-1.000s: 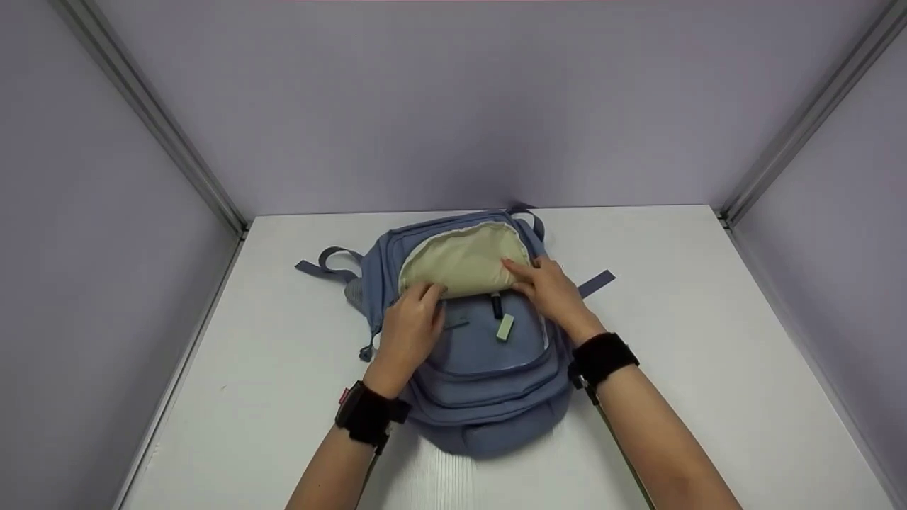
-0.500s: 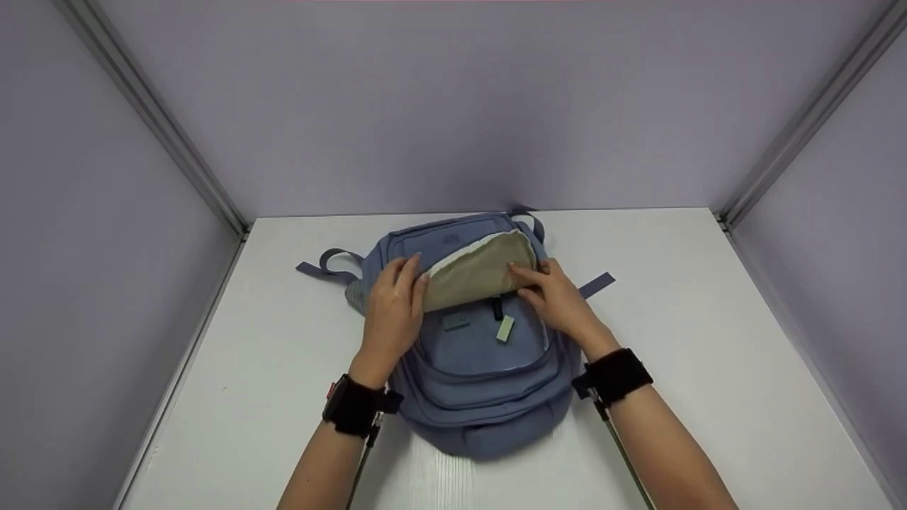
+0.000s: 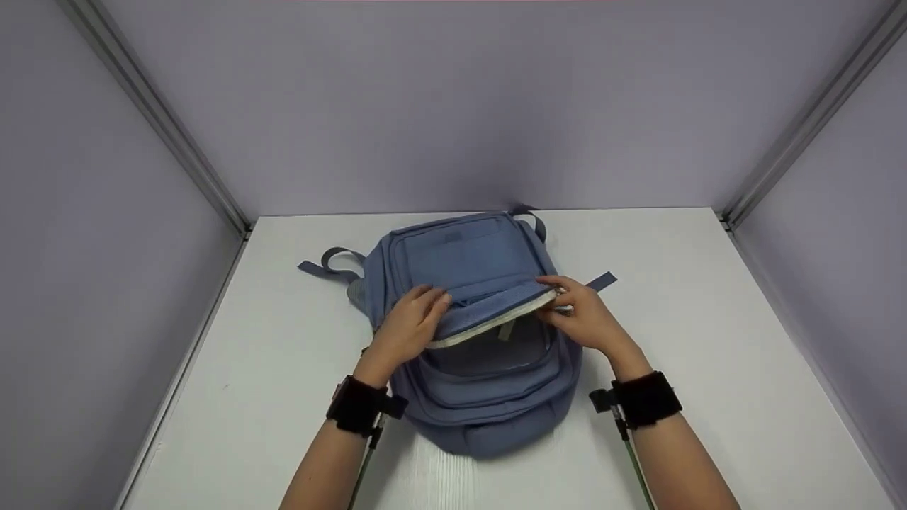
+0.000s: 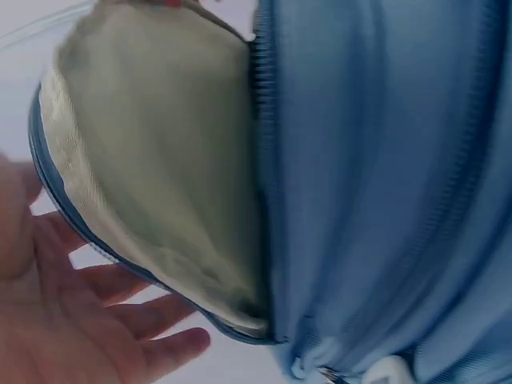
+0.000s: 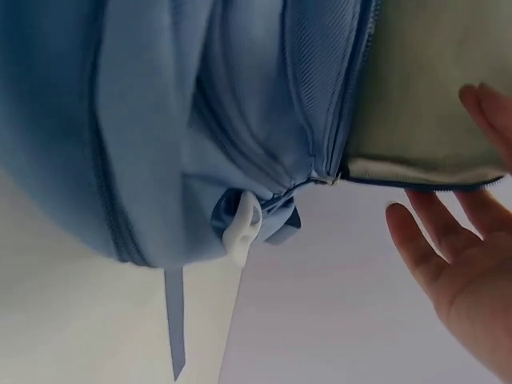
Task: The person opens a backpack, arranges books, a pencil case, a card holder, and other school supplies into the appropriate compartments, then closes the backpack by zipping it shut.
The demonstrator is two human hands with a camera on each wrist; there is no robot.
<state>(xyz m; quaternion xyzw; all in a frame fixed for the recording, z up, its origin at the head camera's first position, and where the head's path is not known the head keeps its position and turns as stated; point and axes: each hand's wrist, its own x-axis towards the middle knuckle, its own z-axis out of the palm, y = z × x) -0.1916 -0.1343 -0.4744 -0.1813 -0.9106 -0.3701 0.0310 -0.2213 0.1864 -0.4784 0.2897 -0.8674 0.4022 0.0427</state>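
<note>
A blue backpack point(image 3: 464, 255) lies on the table, its front pocket unzipped. The pocket flap point(image 3: 489, 312) is folded partly down over the opening, with a pale zip edge. My left hand point(image 3: 413, 322) rests on the flap's left part; in the left wrist view its fingers are nearly straight behind the flap. My right hand point(image 3: 584, 319) pinches the flap's right corner, thumb on the beige lining point(image 5: 432, 88) side and fingers behind. A small pale green block point(image 3: 506, 331) shows under the flap edge, its upper part hidden.
The white table point(image 3: 248, 389) extends around the backpack, with grey walls point(image 3: 453, 106) at the back and sides. Straps point(image 3: 329, 265) stick out at the left, and another strap point(image 3: 602, 281) at the right. A white zip pull point(image 5: 242, 230) hangs at the pocket's side.
The flap has come from folded back, lining up, to down over the pocket. Both hands moved toward the person with it. The black tube and dark green piece are now covered.
</note>
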